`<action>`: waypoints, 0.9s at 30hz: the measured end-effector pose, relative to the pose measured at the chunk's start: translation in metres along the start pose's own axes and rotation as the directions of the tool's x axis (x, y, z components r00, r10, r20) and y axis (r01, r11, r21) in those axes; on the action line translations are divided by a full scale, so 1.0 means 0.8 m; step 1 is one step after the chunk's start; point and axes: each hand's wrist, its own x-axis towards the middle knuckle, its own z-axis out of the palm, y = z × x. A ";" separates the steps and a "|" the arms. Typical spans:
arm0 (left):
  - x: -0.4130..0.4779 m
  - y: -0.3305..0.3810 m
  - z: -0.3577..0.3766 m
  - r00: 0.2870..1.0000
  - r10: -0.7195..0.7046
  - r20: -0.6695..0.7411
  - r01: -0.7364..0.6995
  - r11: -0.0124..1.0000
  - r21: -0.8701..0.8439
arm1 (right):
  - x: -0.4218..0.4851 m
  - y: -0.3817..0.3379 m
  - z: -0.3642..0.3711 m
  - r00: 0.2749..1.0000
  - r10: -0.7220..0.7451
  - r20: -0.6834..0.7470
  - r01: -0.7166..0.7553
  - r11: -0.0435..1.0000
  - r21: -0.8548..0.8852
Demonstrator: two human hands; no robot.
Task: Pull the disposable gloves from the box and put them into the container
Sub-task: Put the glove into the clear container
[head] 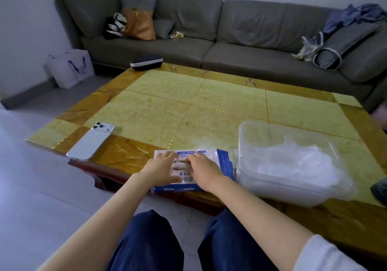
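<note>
A white and blue glove box (225, 163) lies flat at the table's near edge. My left hand (162, 169) rests flat on the box's left half, fingers straight, holding it down. My right hand (204, 171) lies over the middle of the box, its fingertips drawn together at the slot, pinching a thin clear glove (206, 147) whose film shows hazily above the box's far edge. Right beside the box stands a clear plastic container (247, 132), with several crumpled clear gloves (293, 161) inside.
A white phone (90, 142) lies face down at the table's left near corner. A dark case (146, 62) sits at the far edge. Behind the yellow tiled table (209, 103) stands a grey sofa (251, 56) with bags on it. A dark object (380, 189) shows at the right edge.
</note>
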 end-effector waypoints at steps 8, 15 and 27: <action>0.002 -0.008 0.014 0.998 0.005 -0.058 -0.006 1.000 -0.011 | 0.017 -0.012 0.005 0.992 0.081 -0.100 -0.085 0.996 -0.028; 0.003 -0.009 0.017 0.998 0.000 -0.063 -0.003 0.999 -0.047 | 0.018 0.008 -0.013 0.974 0.132 -0.182 -0.131 0.991 0.018; 0.004 -0.002 0.012 0.999 -0.026 -0.046 0.025 0.999 -0.026 | -0.001 0.018 -0.073 0.885 0.151 -0.440 -0.073 0.979 0.189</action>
